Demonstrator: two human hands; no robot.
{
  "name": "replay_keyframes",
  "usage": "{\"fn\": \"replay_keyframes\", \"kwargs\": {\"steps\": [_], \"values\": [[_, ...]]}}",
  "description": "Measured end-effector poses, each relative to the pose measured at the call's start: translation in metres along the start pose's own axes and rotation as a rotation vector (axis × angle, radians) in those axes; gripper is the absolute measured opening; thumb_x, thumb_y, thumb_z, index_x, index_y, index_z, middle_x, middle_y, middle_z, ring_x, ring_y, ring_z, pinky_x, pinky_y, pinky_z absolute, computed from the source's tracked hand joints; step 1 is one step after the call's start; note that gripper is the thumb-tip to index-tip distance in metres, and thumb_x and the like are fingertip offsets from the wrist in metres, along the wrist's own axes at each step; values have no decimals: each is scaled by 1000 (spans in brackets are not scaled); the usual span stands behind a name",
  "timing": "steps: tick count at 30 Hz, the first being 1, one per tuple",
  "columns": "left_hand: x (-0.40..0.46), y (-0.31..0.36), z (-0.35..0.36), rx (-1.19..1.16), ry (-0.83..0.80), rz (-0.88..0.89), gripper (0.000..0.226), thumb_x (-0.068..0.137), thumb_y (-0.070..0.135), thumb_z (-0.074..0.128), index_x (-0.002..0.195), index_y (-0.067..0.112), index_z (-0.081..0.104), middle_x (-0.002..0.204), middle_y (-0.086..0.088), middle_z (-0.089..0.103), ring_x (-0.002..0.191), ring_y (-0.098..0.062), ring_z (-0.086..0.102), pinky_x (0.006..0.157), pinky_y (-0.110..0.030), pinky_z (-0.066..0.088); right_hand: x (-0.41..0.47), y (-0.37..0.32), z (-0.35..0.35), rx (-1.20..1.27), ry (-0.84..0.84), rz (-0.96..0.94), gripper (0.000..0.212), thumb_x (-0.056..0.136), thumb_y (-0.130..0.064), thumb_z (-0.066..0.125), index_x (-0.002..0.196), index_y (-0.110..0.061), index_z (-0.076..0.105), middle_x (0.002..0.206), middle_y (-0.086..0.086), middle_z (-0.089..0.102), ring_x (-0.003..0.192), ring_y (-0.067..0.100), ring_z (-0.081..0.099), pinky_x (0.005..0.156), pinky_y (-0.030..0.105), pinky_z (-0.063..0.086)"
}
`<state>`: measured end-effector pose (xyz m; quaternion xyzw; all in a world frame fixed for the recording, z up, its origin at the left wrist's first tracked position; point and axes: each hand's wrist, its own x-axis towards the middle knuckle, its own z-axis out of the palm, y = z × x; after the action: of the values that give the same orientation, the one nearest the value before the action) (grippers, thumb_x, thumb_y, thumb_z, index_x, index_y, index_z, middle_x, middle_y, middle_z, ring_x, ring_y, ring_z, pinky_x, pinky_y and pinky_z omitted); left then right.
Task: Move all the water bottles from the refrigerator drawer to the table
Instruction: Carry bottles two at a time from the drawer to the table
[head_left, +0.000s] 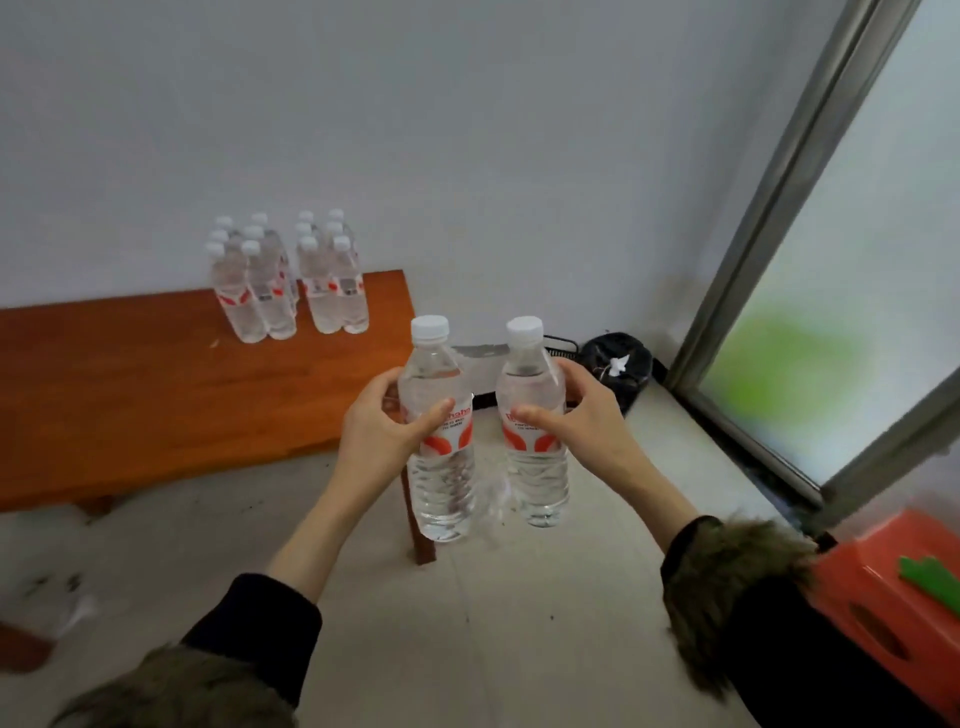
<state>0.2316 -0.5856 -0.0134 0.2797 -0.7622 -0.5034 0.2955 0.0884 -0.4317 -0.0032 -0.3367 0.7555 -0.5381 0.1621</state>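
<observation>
wall (467, 130): pale grey | floor (519, 623): light | window (831, 338): frosted, right | stool (883, 613): orange

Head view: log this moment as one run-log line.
left hand: grips bottle | right hand: grips second bottle | both upright, off table | group of bottles on table

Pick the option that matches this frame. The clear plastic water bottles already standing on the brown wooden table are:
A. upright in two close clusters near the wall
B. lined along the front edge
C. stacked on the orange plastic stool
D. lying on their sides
A: the clear plastic water bottles stand upright with white caps up, in two close clusters at the back of the brown wooden table, by the wall.
</observation>
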Motion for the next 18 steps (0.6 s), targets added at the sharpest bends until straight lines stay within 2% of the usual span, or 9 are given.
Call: {"fn": "replay_keyframes", "kwargs": {"steps": [4, 8, 12, 16, 18], "values": [[45, -30, -31, 23, 63, -84, 53, 74, 31, 74, 120, 22, 51, 109, 11, 58, 96, -3, 57, 76, -15, 47, 62, 4, 45, -32, -96, -6, 63, 68, -25, 80, 124, -19, 50, 109, -8, 60, 100, 6, 57, 77, 12, 45], [103, -61, -52, 41, 111, -146, 56, 72, 29, 76, 121, 21, 51, 111, 9, 59, 97, -4, 58, 73, -13, 45, 133, 12, 88, -92, -190, -32, 69, 66, -27, 82, 126, -18, 49, 110, -8, 60, 99, 7, 57, 74, 9, 41], [172, -85, -69, 124, 150, -207, 64, 72, 29, 76, 128, 18, 48, 120, 5, 57, 99, -7, 53, 73, -13, 43, 210, 18, 125, -113, -252, -18, 71, 67, -24, 81, 128, -18, 45, 107, -8, 55, 98, 8, 53, 79, 17, 41], [229, -105, -87, 196, 129, -242, 70, 70, 26, 78, 132, 20, 45, 133, 1, 54, 107, -6, 50, 88, -23, 44, 282, 23, 158, -146, -323, 22, 72, 69, -27, 80, 130, -18, 44, 115, -4, 57, 99, 8, 52, 80, 20, 43], [253, -116, -95, 218, 106, -281, 70, 72, 25, 76, 133, 21, 43, 135, 1, 52, 116, -12, 51, 94, -29, 44, 311, 27, 177, -175, -362, 37, 72, 68, -29, 80, 129, -19, 44, 116, -4, 57, 101, 10, 54, 80, 21, 46]]}}
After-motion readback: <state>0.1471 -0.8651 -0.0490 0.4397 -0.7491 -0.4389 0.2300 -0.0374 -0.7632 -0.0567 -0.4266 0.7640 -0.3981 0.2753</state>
